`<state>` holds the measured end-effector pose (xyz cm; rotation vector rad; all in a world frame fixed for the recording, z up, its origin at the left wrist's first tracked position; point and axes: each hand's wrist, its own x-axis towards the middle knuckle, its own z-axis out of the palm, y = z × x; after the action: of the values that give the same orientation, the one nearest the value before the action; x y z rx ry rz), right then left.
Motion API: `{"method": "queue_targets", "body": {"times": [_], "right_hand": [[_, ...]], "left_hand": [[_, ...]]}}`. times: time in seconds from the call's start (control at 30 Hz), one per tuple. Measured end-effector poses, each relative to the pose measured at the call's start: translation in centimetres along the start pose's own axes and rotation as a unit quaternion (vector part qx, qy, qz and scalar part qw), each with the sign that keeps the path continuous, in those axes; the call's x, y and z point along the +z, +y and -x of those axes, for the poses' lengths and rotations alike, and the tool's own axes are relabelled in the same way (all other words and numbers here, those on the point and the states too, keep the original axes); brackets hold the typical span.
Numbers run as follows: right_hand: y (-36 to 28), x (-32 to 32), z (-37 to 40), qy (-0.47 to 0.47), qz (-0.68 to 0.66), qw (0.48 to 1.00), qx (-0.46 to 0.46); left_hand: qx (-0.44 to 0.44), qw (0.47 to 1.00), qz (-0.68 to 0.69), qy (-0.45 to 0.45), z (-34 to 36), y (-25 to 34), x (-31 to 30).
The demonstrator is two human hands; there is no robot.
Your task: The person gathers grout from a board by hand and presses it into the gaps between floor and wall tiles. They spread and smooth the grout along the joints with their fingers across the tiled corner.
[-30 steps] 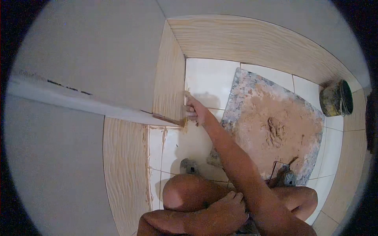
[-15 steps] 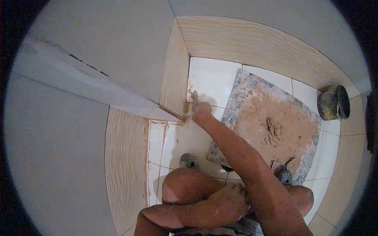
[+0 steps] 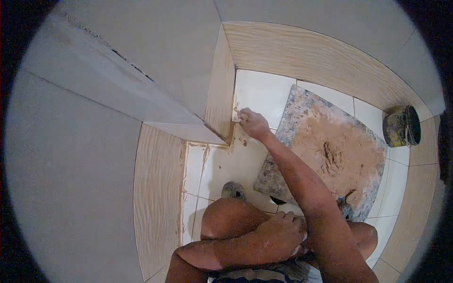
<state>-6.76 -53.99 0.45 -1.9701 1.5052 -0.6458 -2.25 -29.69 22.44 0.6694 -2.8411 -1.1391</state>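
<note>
Right hand: fingers curled, tips beside the ribbed cream wall tile, apparently to reach the floor seam; whether anything is held, cannot tell. Left hand: bent, near centre, seemingly resting; grip hidden. Pinkish-brown paste: lumpy, spread on flat, speckled grey board, right.

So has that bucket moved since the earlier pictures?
No. The bucket still stands in the same corner of the wall, beside the smeared board; only the view has shifted.
</note>
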Motion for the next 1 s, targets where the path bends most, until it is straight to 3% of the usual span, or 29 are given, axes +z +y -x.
{"method": "queue_targets", "body": {"times": [0.13, 0.2, 0.23, 0.3, 0.33, 0.4, 0.53, 0.6, 0.63, 0.7, 0.73, 0.83, 0.9, 0.93, 1.0], "right_hand": [[1.7, 0.8, 0.0, -0.020, -0.031, 0.998, -0.059], [1.6, -0.1, -0.1, -0.116, -0.004, 0.992, -0.049], [0.3, -1.6, 0.2, -0.117, -0.004, 0.992, -0.048], [-2.8, -5.1, 0.6, -0.248, 0.060, 0.965, 0.056], [-1.9, -4.4, 0.6, -0.247, 0.061, 0.965, 0.058], [-0.5, -3.0, 0.6, -0.186, 0.063, 0.980, -0.046], [1.0, -2.4, -0.3, -0.182, 0.068, 0.978, -0.072], [2.6, -1.2, -2.4, -0.155, -0.042, 0.979, -0.128], [2.8, -1.6, -3.5, -0.155, -0.042, 0.979, -0.126], [3.1, -2.2, -5.7, -0.142, -0.342, 0.928, 0.047], [2.9, -2.4, -6.7, -0.143, -0.342, 0.928, 0.048], [2.3, -1.6, -9.5, -0.066, -0.327, 0.935, 0.120], [2.2, -0.2, -10.4, 0.033, -0.111, 0.993, -0.014], [1.0, -0.6, -10.5, 0.029, -0.113, 0.993, -0.013], [-0.4, -1.5, -10.4, -0.155, 0.104, 0.982, 0.029]], "left_hand": [[0.037, 0.999, 0.002, 0.021, 0.4, -0.3, 0.1], [0.019, 0.999, 0.016, 0.032, 0.5, -0.1, 0.0], [0.019, 0.999, 0.017, 0.032, 0.5, 0.0, 0.0], [0.032, 0.998, 0.013, 0.054, 0.3, 0.0, -0.2], [0.035, 0.998, 0.013, 0.053, 0.3, 0.1, -0.4], [0.051, 0.998, 0.005, 0.037, 0.6, 0.5, -1.1], [0.073, 0.997, 0.003, 0.016, 0.9, 0.8, -2.8], [0.049, 0.984, 0.038, -0.165, 0.7, 1.0, -5.1], [0.050, 0.984, 0.038, -0.166, 0.6, 1.1, -5.2], [0.050, 0.989, 0.055, -0.127, 0.5, 1.2, -5.0], [0.055, 0.990, 0.057, -0.112, 0.4, 1.0, -4.7], [0.061, 0.991, 0.068, -0.100, 0.4, 0.4, -4.3], [0.059, 0.991, 0.073, -0.096, 0.6, 0.3, -4.2], [0.060, 0.991, 0.072, -0.096, 0.6, 0.2, -4.2], [0.067, 0.991, 0.067, -0.099, 0.6, 0.2, -4.4]]}}
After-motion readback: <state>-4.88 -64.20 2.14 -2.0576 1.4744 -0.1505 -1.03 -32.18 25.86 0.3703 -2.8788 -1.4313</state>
